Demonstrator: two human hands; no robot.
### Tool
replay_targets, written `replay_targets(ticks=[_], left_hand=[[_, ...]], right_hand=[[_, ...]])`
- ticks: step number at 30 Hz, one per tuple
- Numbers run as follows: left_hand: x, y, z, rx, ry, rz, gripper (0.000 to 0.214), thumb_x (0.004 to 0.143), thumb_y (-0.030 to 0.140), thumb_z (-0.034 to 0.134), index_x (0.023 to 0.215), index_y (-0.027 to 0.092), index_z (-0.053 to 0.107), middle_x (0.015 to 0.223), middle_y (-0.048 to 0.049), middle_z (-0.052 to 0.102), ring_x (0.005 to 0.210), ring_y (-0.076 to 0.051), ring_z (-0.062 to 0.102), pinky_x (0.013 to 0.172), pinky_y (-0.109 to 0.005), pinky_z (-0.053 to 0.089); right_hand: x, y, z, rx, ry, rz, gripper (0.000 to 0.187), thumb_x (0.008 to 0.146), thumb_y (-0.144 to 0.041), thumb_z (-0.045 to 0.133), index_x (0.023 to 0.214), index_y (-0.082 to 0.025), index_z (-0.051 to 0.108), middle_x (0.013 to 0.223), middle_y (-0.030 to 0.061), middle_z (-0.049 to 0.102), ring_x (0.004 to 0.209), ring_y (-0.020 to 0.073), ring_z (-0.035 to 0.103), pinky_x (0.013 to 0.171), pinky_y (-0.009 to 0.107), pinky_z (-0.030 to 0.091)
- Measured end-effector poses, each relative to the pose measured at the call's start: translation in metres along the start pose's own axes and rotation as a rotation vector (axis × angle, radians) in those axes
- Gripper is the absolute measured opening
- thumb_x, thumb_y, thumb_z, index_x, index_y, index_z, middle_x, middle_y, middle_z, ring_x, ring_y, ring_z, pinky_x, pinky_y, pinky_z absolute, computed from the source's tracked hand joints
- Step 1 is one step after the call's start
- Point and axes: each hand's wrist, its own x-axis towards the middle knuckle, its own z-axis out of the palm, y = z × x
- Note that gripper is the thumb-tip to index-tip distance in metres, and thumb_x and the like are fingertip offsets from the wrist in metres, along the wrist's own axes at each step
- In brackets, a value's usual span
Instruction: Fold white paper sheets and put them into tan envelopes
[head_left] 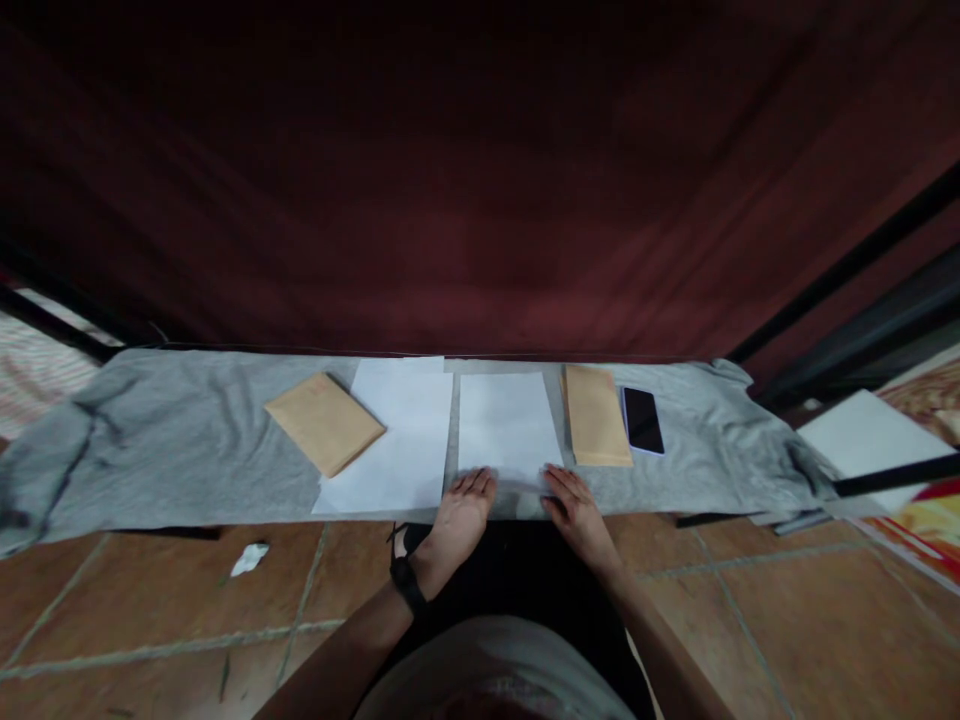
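Observation:
A single white sheet of paper (508,420) lies in front of me on a grey cloth. My left hand (466,500) rests at its near left corner, fingers stretched out over the edge. At the near right corner lies my right hand (571,505), its fingers extended and the thumb apart. To the left is a stack of white paper (409,440), partly covered by brown envelopes (324,422) set at an angle. Right of the single sheet lies another pile of brown envelopes (598,415).
The grey cloth (202,440) covers a long narrow table. A phone (643,420) lies dark-screened beside the right envelopes. Behind the table hangs a dark red curtain (480,200). A crumpled white scrap (250,559) is on the tiled floor. A white board (874,435) stands beyond the right end.

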Motion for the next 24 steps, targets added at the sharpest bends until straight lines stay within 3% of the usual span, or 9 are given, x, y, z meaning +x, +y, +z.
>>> replay_targets(ticks=[6, 12, 16, 19, 22, 24], left_hand=[[-0.028, 0.0, 0.002, -0.107, 0.061, 0.049, 0.047, 0.088, 0.002, 0.045, 0.127, 0.02, 0.064, 0.132, -0.0094, 0.067, 0.122, -0.022, 0.063, 0.106, -0.038, 0.05], [-0.046, -0.036, 0.002, -0.41, 0.15, -0.051, 0.06, 0.08, 0.002, 0.05, 0.134, 0.027, 0.059, 0.138, -0.003, 0.063, 0.126, -0.019, 0.06, 0.112, -0.04, 0.047], [-0.046, -0.054, 0.006, -0.654, 0.15, -0.081, 0.051, 0.078, 0.003, 0.053, 0.12, 0.028, 0.069, 0.132, -0.0016, 0.068, 0.122, -0.018, 0.063, 0.11, -0.038, 0.049], [-0.046, -0.057, 0.013, -0.71, 0.152, -0.071, 0.037, 0.082, 0.007, 0.053, 0.104, 0.027, 0.075, 0.124, -0.0018, 0.072, 0.116, -0.018, 0.067, 0.106, -0.037, 0.053], [-0.046, -0.055, 0.016, -0.693, 0.143, -0.049, 0.042, 0.082, 0.005, 0.049, 0.107, 0.027, 0.074, 0.12, -0.0002, 0.073, 0.112, -0.016, 0.068, 0.103, -0.034, 0.054], [-0.047, -0.052, 0.013, -0.641, 0.122, -0.034, 0.049, 0.079, 0.001, 0.046, 0.11, 0.027, 0.073, 0.121, 0.0002, 0.073, 0.112, -0.015, 0.068, 0.103, -0.032, 0.054]], right_hand=[[-0.009, 0.006, -0.016, 0.193, 0.02, 0.045, 0.041, 0.091, -0.011, 0.049, 0.122, -0.028, 0.071, 0.13, 0.0052, 0.068, 0.126, 0.0235, 0.06, 0.111, 0.05, 0.046], [-0.027, -0.005, -0.036, 0.347, -0.103, 0.074, 0.033, 0.098, -0.023, 0.051, 0.124, -0.034, 0.07, 0.124, 0.0015, 0.072, 0.119, 0.022, 0.065, 0.105, 0.043, 0.053], [-0.03, -0.013, -0.042, 0.417, -0.17, 0.072, 0.03, 0.097, -0.025, 0.055, 0.121, -0.035, 0.071, 0.123, 0.0006, 0.072, 0.114, 0.0211, 0.068, 0.1, 0.039, 0.055], [-0.028, -0.015, -0.042, 0.398, -0.173, 0.08, 0.042, 0.091, -0.016, 0.058, 0.129, -0.034, 0.066, 0.131, 0.0021, 0.068, 0.121, 0.0209, 0.063, 0.105, 0.041, 0.052], [-0.025, -0.014, -0.042, 0.323, -0.16, 0.079, 0.059, 0.082, -0.005, 0.054, 0.134, -0.031, 0.063, 0.138, 0.0045, 0.063, 0.13, 0.0221, 0.056, 0.111, 0.046, 0.046], [-0.023, -0.012, -0.041, 0.292, -0.168, 0.069, 0.059, 0.081, -0.002, 0.05, 0.129, -0.031, 0.067, 0.134, 0.0047, 0.066, 0.128, 0.0226, 0.057, 0.111, 0.048, 0.045]])
